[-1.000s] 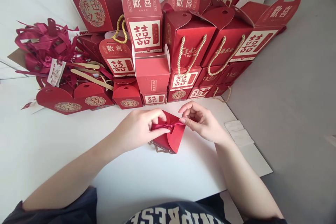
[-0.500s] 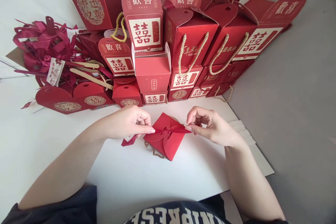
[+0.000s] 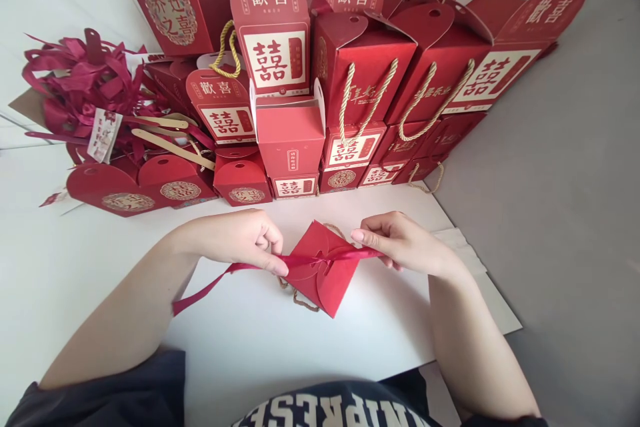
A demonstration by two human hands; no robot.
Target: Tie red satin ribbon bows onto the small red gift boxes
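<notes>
In front of me on the white table sits a red gift box (image 3: 333,290), its curved top flaps folded together. Across those flaps runs a crimson ribbon (image 3: 300,259), with a small knot or crossing at the middle of the box. At the box's left corner my left hand (image 3: 240,240) is closed, thumb against curled fingers, pinching the ribbon; a loose tail trails down and left past my wrist. My right hand (image 3: 400,240) is closed on the ribbon's other end, partly hidden behind its fingers. Twisted rope handles (image 3: 303,300) show at two sides of the box.
Stacked red gift boxes (image 3: 367,73) line the back of the table. A heap of crimson ribbons (image 3: 90,83) lies at the left, beside pale strips (image 3: 173,147). A grey wall (image 3: 555,180) bounds the right side.
The ribbon's left tail now stretches out longer, down and left. My left hand has shifted slightly left and down; my right hand's fingers have changed position. The box has moved slightly right and down.
</notes>
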